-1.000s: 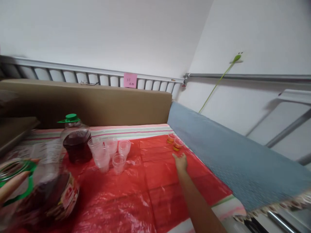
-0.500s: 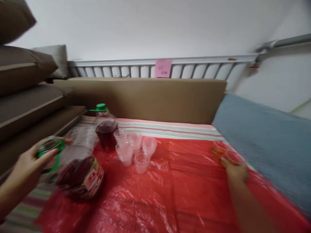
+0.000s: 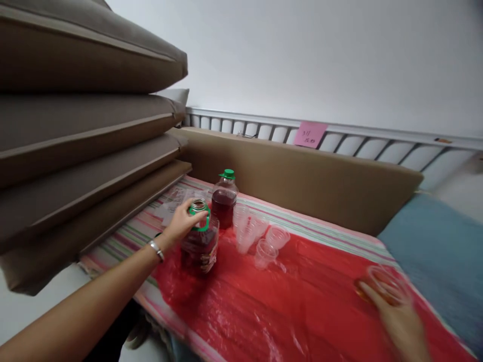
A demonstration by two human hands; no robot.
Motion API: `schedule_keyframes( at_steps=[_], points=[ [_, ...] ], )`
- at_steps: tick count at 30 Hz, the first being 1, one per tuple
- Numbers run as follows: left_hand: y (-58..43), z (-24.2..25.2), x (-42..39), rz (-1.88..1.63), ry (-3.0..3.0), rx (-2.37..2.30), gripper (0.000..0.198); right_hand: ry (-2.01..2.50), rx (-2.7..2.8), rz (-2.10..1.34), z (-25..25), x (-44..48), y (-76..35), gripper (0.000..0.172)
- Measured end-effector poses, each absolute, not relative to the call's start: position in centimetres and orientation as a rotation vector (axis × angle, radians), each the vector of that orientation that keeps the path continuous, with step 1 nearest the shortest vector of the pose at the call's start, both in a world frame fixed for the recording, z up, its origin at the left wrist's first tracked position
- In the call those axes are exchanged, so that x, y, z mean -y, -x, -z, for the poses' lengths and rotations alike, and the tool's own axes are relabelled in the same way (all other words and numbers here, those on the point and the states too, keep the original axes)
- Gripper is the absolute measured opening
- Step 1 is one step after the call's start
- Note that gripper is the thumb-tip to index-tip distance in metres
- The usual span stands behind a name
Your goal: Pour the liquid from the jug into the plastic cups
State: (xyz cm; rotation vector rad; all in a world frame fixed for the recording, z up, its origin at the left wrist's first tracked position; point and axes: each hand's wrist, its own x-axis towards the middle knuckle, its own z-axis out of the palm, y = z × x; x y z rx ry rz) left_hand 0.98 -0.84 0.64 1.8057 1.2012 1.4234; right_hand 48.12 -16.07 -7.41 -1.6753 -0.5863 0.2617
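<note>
Faced stacked brown cushions (image 3: 75, 125) at far left and a red plastic sheet (image 3: 302, 311) over striped cloth. Held the uncapped bottle (image 3: 199, 246) upright on the sheet, left hand (image 3: 183, 221) clamped round its green neck ring, just beside a capped bottle (image 3: 225, 201) and a cluster of clear cups (image 3: 256, 234), seemingly all empty. Well apart at right, touched the one cup of amber liquid (image 3: 385, 286) with the blurred right hand (image 3: 400, 322), grip impossible to tell.

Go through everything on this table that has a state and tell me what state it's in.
Near jug: uncapped, upright, part full, left hand gripping its neck.
Far jug: capped, upright, part full.
Clear cups: upright, empty.
Orange-tinted cup: upright, at right hand, blurred.
</note>
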Motion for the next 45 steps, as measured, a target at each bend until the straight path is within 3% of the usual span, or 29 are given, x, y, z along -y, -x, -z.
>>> schedule_keyframes(
  at_steps=[10,18,27,34,45],
  points=[
    [-0.6,-0.2,0.9,-1.451,-1.776,-1.005,0.03,1.412,1.119,-0.654,-0.3,9.0,-26.4,0.071],
    [-0.5,0.1,0.6,-1.445,-1.743,-0.946,0.027,1.449,1.575,-0.26,-6.2,5.4,-17.6,0.056],
    [-0.2,0.3,0.4,-1.459,-1.736,-0.953,0.033,1.475,1.924,0.181,-7.9,4.0,-15.8,0.043],
    [-0.3,0.8,0.1,-1.472,-1.737,-0.941,0.035,1.451,2.032,0.393,-7.6,3.1,-16.2,0.05],
    [-0.4,1.0,0.0,-1.464,-1.743,-0.967,0.039,1.475,2.108,0.476,-8.8,2.8,-16.1,0.049]
  ],
)
